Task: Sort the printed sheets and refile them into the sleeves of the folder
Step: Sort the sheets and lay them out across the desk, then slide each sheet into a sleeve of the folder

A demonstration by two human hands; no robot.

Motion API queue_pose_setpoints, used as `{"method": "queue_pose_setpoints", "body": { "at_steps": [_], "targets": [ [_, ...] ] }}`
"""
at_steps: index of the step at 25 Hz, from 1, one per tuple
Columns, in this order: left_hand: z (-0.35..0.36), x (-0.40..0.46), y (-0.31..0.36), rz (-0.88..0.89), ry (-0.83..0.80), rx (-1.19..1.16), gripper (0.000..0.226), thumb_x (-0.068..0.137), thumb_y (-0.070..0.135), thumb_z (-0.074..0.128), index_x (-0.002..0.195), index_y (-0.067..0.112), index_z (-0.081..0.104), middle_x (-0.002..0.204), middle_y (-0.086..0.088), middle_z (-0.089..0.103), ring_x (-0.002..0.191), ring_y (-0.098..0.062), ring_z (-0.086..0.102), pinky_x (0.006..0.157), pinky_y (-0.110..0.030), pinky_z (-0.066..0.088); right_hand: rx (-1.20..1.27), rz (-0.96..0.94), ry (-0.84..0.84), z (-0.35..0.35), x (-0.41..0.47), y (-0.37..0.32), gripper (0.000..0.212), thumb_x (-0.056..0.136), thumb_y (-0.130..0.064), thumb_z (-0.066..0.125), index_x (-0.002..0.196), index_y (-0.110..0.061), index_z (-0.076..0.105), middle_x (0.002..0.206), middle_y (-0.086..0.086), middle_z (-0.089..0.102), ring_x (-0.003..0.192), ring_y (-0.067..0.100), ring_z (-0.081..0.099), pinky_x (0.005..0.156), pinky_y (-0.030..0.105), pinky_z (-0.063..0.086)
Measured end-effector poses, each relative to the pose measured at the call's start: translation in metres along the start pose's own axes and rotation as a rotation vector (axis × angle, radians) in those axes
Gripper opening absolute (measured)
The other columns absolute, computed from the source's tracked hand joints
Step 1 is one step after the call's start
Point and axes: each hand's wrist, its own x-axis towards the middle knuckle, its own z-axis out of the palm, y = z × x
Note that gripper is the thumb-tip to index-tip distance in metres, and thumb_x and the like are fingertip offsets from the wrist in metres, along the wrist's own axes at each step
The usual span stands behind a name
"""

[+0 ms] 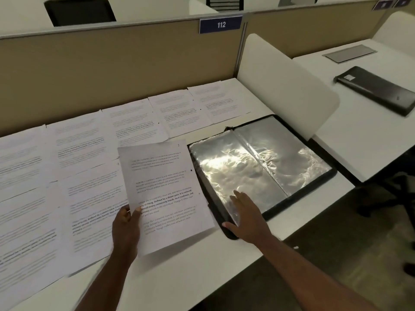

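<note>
Sheets of printed paper [74, 167] lie spread in rows across the white desk [179, 277], edges overlapping, and one sheet [165, 194] is lifted clear of them in the left hand [126, 230]. That hand pinches the sheet's lower left edge, thumb on top over the text and fingers hidden beneath. The page tilts up without folding, though its free corners look ready to droop; a single sheet is light and limp, and a pinch near one edge gives little control of the far end. The folder [323, 176] lies open just to the right of the held sheet, its clear plastic sleeves [233, 167] wrinkled and glaring under the light. The right hand [247, 216] rests flat, fingers spread and holding nothing, on the near corner of the left sleeve. Thin plastic like this is probably slick and clingy, so the sleeve mouth likely needs parting with the fingertips while the paper is fed in straight by its leading edge. A skewed entry could crease the page or snag a corner. A second folder [377, 90], closed, lies well apart on the next desk.
</note>
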Motion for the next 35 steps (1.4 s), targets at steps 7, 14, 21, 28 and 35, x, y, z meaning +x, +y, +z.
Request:
{"method": "queue_pose_setpoints", "body": {
  "at_steps": [7,14,21,28,35],
  "targets": [
    [0.002,0.008,0.003,-0.025,0.041,-0.025,0.016,0.096,0.016,0.058,0.112,0.015,0.062,0.099,-0.002,0.067,0.083,-0.015,0.063,0.070,-0.027,0.048,0.129,0.087,0.036,0.017,-0.010,0.010,0.084,0.089,-0.068,0.040,0.149,-0.009,0.031,0.156,0.004,0.027,0.145,0.017,0.022,0.116,0.032,0.023],
    [0.030,-0.005,0.000,-0.084,0.096,-0.082,0.020,0.095,0.016,0.060,0.115,0.014,0.062,0.107,-0.006,0.069,0.095,-0.025,0.066,0.091,-0.044,0.052,0.127,0.041,0.187,0.023,0.000,0.021,0.046,0.090,-0.031,0.063,0.131,-0.009,0.059,0.135,0.006,0.058,0.128,0.022,0.051,0.106,0.038,0.043],
    [0.061,-0.045,-0.008,-0.092,0.173,-0.087,0.021,0.096,0.017,0.057,0.116,0.014,0.063,0.108,-0.005,0.070,0.098,-0.028,0.066,0.090,-0.046,0.053,0.109,0.026,0.144,-0.007,0.032,0.044,0.027,0.081,-0.006,0.069,0.106,-0.016,0.070,0.086,0.002,0.071,0.079,0.022,0.069,0.064,0.032,0.056],
    [0.098,-0.064,-0.014,-0.096,0.158,-0.046,0.018,0.094,0.022,0.060,0.111,0.022,0.066,0.107,-0.004,0.072,0.097,-0.030,0.068,0.091,-0.055,0.053,0.576,0.323,0.366,-0.067,0.077,0.122,0.011,0.088,-0.013,0.063,0.095,-0.012,0.071,0.083,0.002,0.072,0.076,0.021,0.067,0.069,0.025,0.048],
    [0.129,-0.068,-0.002,-0.072,0.188,-0.106,0.021,0.096,0.016,0.057,0.116,0.015,0.063,0.109,-0.009,0.070,0.096,-0.032,0.066,0.091,-0.049,0.052,0.595,0.601,0.457,-0.089,0.087,0.210,0.019,0.087,-0.010,0.063,0.102,-0.002,0.070,0.097,0.014,0.071,0.094,0.031,0.064,0.083,0.030,0.044]
  ]
}}
